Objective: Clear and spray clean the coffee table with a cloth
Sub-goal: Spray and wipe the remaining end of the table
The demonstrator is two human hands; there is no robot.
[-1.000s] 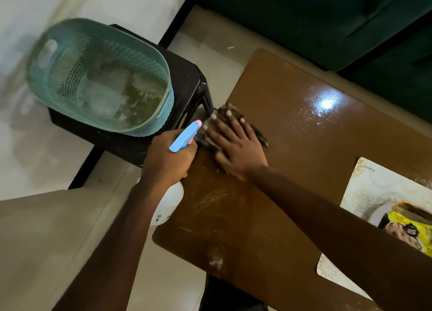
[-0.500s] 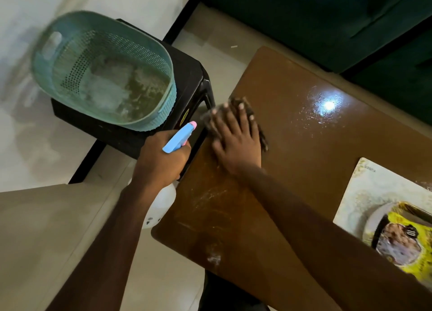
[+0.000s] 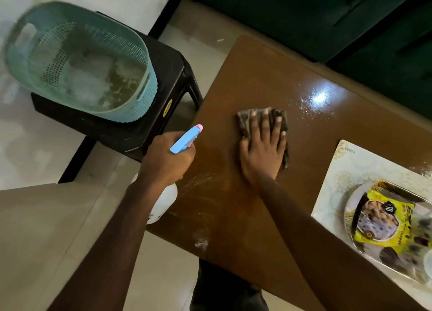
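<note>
A: In the head view, where is your right hand (image 3: 261, 151)?

B: Flat on the cloth (image 3: 263, 133), palm down, fingers spread forward. You press the dark folded cloth onto the brown coffee table (image 3: 245, 81), near the middle of its left part. The cloth shows around your fingertips and along the right side of your hand. It is a flat press rather than a closed grip.

A: And your left hand (image 3: 167, 156)?

B: You have it wrapped around the neck of the spray bottle (image 3: 163, 201). Its blue trigger head (image 3: 184, 139), tipped pink, points up and right toward the table. The white body hangs below your fist, just at the table's left edge.

A: What does the table surface look like?

B: Glossy, with a bright light reflection and fine droplets beyond the cloth, and pale streaks near your left wrist.

A: Anything else lying on it?

B: A pale placemat (image 3: 350, 168) at the right, carrying a plate (image 3: 350, 201) with a yellow packet (image 3: 385, 217).

A: Off the table?

B: A teal perforated basket (image 3: 140, 81) sits on a black stool (image 3: 168, 77) to the left, just beside the table's corner.
</note>
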